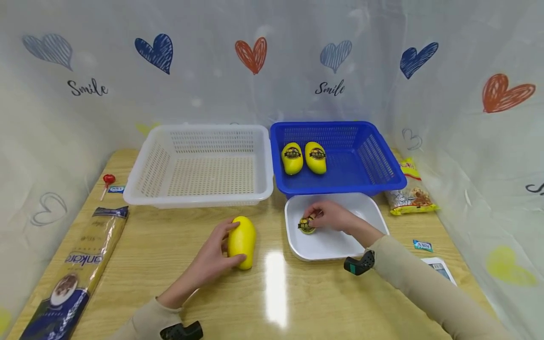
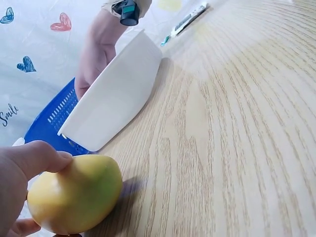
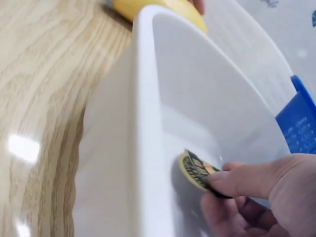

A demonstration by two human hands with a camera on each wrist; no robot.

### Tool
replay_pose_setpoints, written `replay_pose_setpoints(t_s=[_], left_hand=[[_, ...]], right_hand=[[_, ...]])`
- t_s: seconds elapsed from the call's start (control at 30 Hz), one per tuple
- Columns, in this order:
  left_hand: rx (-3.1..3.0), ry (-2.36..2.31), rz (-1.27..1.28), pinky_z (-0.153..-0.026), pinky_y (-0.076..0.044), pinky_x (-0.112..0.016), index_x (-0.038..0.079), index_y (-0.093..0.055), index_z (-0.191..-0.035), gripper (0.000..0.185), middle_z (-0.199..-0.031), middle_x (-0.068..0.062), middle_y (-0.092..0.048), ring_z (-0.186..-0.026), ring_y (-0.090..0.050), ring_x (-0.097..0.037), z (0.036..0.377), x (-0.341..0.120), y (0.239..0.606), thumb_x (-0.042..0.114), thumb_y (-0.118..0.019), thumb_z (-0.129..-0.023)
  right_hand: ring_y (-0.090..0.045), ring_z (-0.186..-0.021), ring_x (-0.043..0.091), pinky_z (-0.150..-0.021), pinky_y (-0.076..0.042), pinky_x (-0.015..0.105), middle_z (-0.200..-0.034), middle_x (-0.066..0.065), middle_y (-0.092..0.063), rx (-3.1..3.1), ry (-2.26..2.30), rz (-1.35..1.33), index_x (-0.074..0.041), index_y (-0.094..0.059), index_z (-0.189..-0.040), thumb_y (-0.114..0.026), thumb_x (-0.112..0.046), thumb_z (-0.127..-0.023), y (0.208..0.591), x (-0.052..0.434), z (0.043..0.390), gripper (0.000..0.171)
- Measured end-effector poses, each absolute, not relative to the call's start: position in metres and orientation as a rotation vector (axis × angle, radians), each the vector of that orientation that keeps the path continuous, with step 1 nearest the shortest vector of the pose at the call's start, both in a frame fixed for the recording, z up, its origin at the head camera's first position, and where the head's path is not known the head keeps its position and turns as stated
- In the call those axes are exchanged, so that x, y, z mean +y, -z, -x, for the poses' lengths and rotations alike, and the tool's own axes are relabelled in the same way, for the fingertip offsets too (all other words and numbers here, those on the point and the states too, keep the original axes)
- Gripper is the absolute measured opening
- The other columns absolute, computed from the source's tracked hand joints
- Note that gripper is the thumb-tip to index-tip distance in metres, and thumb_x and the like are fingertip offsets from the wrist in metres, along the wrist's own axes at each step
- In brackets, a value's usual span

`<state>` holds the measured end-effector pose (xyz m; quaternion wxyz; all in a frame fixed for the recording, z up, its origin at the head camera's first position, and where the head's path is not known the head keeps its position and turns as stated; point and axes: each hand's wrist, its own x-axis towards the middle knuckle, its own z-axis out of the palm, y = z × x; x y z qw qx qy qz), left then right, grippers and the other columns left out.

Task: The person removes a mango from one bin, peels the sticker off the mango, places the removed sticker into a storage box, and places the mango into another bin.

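A plain yellow mango lies on the table, and my left hand grips it from the left with thumb and fingers. In the left wrist view the mango shows a greenish patch. My right hand reaches into a white basin and pinches a round black-and-gold label between thumb and fingers. The right wrist view has the label tilted up close to the basin floor. Two mangoes with similar labels on them sit in the blue basket behind the basin.
A white basket stands left of the blue one. Along the left edge lie a long gold-and-blue packet, a red lollipop and a small blue wrapper. At right are a snack bag, another small wrapper and a white-edged flat item.
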<state>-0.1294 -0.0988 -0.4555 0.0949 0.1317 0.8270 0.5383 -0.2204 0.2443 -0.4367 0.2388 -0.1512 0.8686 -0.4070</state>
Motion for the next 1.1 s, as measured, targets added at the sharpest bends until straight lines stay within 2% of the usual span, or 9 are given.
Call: replay_pose_setpoints(t_s=[0.23,0.47,0.8,1.1], left_hand=[[2.459,-1.567,-0.384,-0.096,-0.048,-0.046,0.0,-0.039,-0.143,0.077,-0.155,-0.017,-0.027,-0.128,-0.045,-0.035,0.1253,-0.0983,0.4615,0.004,-0.081,-0.078],[2.503,-1.524,-0.39,-0.096,-0.048,-0.044,0.001,-0.04,-0.144,0.077,-0.155,-0.016,-0.027,-0.129,-0.044,-0.032,0.1267,-0.0989,0.4616,0.008,-0.081,-0.078],[2.515,-1.513,-0.432,-0.096,-0.047,-0.046,0.002,-0.041,-0.143,0.076,-0.155,-0.017,-0.027,-0.132,-0.042,-0.033,0.1281,-0.0995,0.4579,0.009,-0.081,-0.078],[2.523,-1.503,-0.458,-0.096,-0.048,-0.044,0.002,-0.04,-0.144,0.077,-0.155,-0.017,-0.027,-0.132,-0.042,-0.033,0.1281,-0.0999,0.4564,0.008,-0.08,-0.078]], right_hand=[[-0.053,-0.081,0.016,-0.074,-0.045,0.031,-0.09,0.002,-0.065,2.436,0.94,0.421,-0.005,-0.07,-0.099,-0.073,-0.005,-0.083,0.4436,0.2412,0.2163,0.016],[-0.052,-0.079,0.016,-0.073,-0.045,0.03,-0.088,0.001,-0.065,2.493,0.877,0.469,-0.006,-0.07,-0.098,-0.072,-0.005,-0.083,0.4433,0.2373,0.218,0.015],[-0.054,-0.079,0.013,-0.072,-0.046,0.029,-0.088,-0.001,-0.066,2.529,0.879,0.572,-0.008,-0.071,-0.096,-0.071,-0.004,-0.083,0.443,0.2373,0.2212,0.014],[-0.052,-0.077,0.013,-0.071,-0.046,0.028,-0.086,0.0,-0.065,2.535,0.862,0.64,-0.004,-0.071,-0.095,-0.071,0.0,-0.08,0.4414,0.2356,0.2237,0.016]])
